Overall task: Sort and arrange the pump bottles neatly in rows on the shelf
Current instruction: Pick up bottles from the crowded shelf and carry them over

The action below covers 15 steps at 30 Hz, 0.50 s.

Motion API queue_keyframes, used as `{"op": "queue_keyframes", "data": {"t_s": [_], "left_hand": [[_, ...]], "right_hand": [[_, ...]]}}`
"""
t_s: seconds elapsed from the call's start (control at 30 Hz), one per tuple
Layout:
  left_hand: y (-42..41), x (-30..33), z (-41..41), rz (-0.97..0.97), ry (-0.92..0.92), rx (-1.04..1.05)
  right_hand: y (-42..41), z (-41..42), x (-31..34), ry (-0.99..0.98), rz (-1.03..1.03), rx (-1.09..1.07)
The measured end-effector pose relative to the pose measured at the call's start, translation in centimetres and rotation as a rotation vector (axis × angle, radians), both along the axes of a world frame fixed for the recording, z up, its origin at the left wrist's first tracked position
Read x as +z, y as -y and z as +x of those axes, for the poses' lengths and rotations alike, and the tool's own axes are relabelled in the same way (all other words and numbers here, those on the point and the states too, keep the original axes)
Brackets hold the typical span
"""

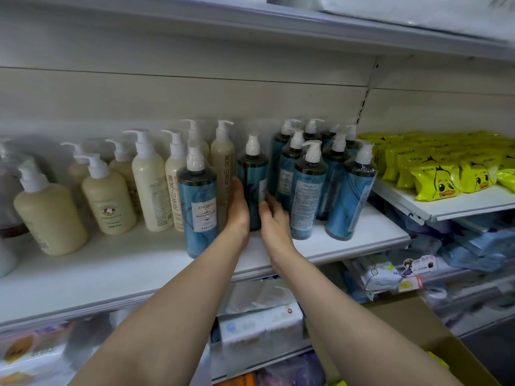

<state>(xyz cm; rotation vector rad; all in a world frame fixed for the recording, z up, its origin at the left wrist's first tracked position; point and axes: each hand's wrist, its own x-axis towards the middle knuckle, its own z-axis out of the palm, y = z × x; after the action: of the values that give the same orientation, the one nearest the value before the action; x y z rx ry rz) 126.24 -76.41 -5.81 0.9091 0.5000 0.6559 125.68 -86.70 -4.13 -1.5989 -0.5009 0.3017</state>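
from the head view, both hands are in on the white shelf (111, 268). the left hand (237, 210) lies flat, fingers straight, against the left side of a blue bottle (252, 185) standing mid-shelf. the right hand (274, 218) curls round its right side. another blue bottle (199, 201) stands just left, nearer the front edge. a blue cluster (320, 176) crowds the right end; cream bottles (111, 188) fill the left. yellow packets (446, 168) lie on the next shelf.

Two bare forearms are showing from the bottom of the frame up to its middle, no sleeve reaching either one. The left hand (237, 210) and right hand (274, 218) are wearing no gloves, rings or watch.
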Motion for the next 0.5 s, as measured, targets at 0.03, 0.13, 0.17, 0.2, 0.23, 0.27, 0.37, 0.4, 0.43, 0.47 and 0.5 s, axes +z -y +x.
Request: {"op": "queue_keyframes", "data": {"t_s": [0.03, 0.13, 0.17, 0.2, 0.23, 0.27, 0.37, 0.4, 0.43, 0.47, 0.5], "left_hand": [[0.2, 0.4, -0.4, 0.019, -0.022, 0.007], [1.3, 2.0, -1.8, 0.101, -0.115, 0.066], [1.6, 2.1, -2.1, 0.129, -0.137, 0.086], [1.9, 2.1, -2.3, 0.161, -0.18, 0.099], [2.1, 1.9, -2.6, 0.198, -0.232, 0.106], [2.3, 1.7, -2.9, 0.243, -0.261, 0.109], [3.3, 0.9, -4.0, 0.381, -0.263, 0.134], [3.5, 0.6, -4.2, 0.426, -0.273, 0.141], [3.7, 0.3, -4.3, 0.467, -0.283, 0.145], [3.8, 0.2, -4.5, 0.494, -0.292, 0.145], [4.0, 0.3, -4.7, 0.5, -0.286, 0.144]], "right_hand": [[0.3, 0.0, -0.3, 0.02, 0.016, -0.01], [1.0, -0.1, -0.8, 0.009, 0.069, -0.044], [1.0, -0.1, -0.9, -0.004, 0.084, -0.045], [1.1, -0.1, -0.8, -0.014, 0.101, -0.045], [1.0, -0.1, -0.7, -0.02, 0.109, -0.046], [1.1, -0.1, -0.6, -0.024, 0.116, -0.043], [1.2, -0.3, -0.3, -0.034, 0.136, -0.022], [1.3, -0.2, -0.4, -0.027, 0.13, -0.01], [1.5, -0.2, -0.5, -0.013, 0.116, 0.004], [1.6, -0.1, -0.6, -0.001, 0.104, 0.017], [1.7, -0.1, -0.7, 0.008, 0.092, 0.024]]}}
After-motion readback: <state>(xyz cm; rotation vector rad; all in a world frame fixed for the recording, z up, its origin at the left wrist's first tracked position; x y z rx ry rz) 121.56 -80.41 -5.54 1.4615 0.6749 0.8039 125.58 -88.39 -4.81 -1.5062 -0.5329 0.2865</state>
